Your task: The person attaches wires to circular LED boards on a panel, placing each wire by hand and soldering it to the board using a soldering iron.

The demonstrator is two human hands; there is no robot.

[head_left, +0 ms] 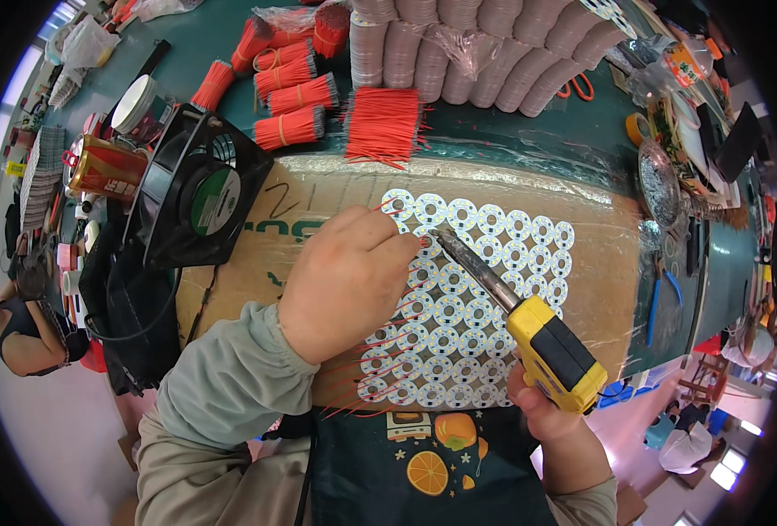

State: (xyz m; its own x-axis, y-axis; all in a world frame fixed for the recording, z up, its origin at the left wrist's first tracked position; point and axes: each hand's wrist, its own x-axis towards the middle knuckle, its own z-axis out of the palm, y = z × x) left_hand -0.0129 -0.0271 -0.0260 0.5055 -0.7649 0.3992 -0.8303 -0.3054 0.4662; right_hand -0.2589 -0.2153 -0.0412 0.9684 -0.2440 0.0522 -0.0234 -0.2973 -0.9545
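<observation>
Closest to us, the dark apron [353, 456] with its orange-slice print! Over left, a black axial fan [203, 188], green round label on the hub, faces the cardboard [608, 263], where green print and a handwritten figure show. Left hand [345, 280]: fingers tightly bunched, apparently pinching a red wire [424, 241] above the grid of round LED boards [469, 312]. Right hand [546, 412] curls around the yellow-and-black soldering iron [538, 329], tip right beside those fingers! Brown cardboard borders the grid's right side, then green counter [581, 140] beyond its edge.
</observation>
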